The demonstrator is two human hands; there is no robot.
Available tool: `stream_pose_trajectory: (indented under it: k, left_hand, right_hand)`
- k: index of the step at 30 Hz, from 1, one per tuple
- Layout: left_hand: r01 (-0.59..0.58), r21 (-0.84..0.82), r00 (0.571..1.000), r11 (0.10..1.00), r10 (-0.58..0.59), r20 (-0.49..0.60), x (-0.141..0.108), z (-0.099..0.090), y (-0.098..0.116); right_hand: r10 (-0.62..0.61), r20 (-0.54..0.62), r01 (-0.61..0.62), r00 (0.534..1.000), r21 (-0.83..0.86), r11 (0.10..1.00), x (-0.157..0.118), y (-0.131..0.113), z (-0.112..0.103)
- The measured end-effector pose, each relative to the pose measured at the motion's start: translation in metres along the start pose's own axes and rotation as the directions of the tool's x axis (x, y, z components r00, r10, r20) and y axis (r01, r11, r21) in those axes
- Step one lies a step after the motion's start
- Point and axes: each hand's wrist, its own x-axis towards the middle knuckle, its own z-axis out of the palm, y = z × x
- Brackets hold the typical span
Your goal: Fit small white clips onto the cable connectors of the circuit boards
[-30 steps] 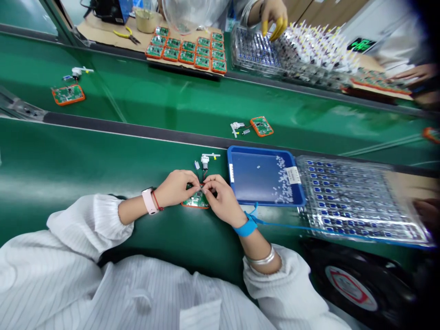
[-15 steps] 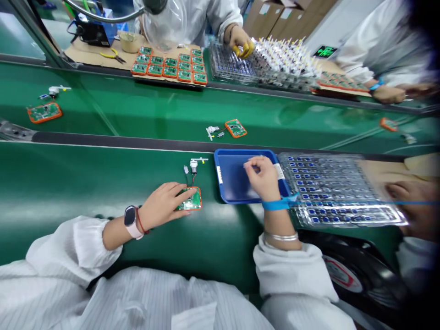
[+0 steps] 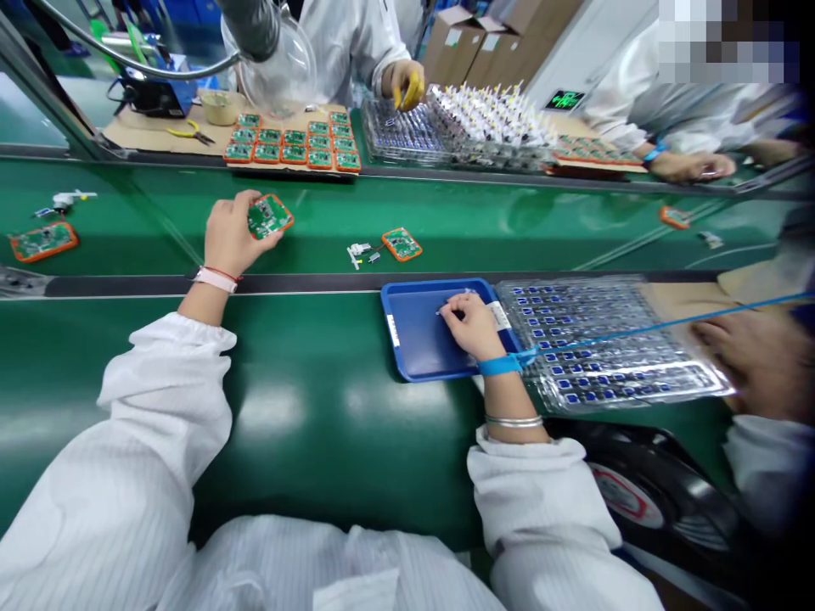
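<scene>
Left hand [image 3: 229, 242]: you are holding a circuit board [image 3: 270, 216] by its edge, your thumb and fingers spreading only as wide as its orange frame.
Circuit board: it is tilting in your grip above the far green strip [image 3: 306, 246], beyond the dark rail [image 3: 306, 284]; you are showing no readable print on it.
Right hand [image 3: 474, 327]: you are bringing thumb and forefinger into a narrow pinch over the blue tray [image 3: 413, 335]; whether you are gripping a tiny piece, you cannot tell from here.
Tray labels: one white label [image 3: 500, 316] is sitting at the tray's right end, another at its left; their print is staying too small for you to read.
Clear tray [image 3: 643, 339]: it is lying just right of the blue one, holding rows of blue-faced parts.
Second board [image 3: 402, 244]: it is lying on the strip between your hands, wired to a white part [image 3: 360, 249].
Lit sign [image 3: 564, 100]: it is glowing green, its characters blurring.
Round label [image 3: 627, 494]: it is showing red and white on a black object at lower right, its lettering illegible to you.
</scene>
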Motion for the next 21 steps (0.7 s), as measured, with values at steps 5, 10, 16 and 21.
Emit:
stream_pose_trajectory:
  k: [5, 10, 16, 21]
  left_hand:
    - [0.058, 0.071, 0.993, 0.996, -0.065, 0.103, 0.005, 0.027, -0.011]
    - [-0.219, -0.041, 0.945, 0.975, 0.223, 0.238, 0.007, 0.056, 0.085]
    - [-0.199, -0.024, 0.895, 0.98, 0.192, 0.403, 0.015, 0.083, 0.135]
    - [-0.185, -0.017, 0.904, 0.983, 0.177, 0.39, 0.023, 0.067, 0.071]
  right_hand:
    - [-0.042, 0.005, 0.042, 0.999, -0.015, 0.999, -0.003, 0.002, -0.001]
    - [-0.057, -0.013, 0.056, 0.998, -0.023, 0.998, -0.004, -0.001, 0.0]
    - [-0.076, -0.032, 0.074, 0.997, -0.049, 0.996, -0.007, -0.003, 0.0]
    - [-0.079, -0.031, 0.078, 0.996, -0.056, 0.995, -0.007, -0.004, 0.0]
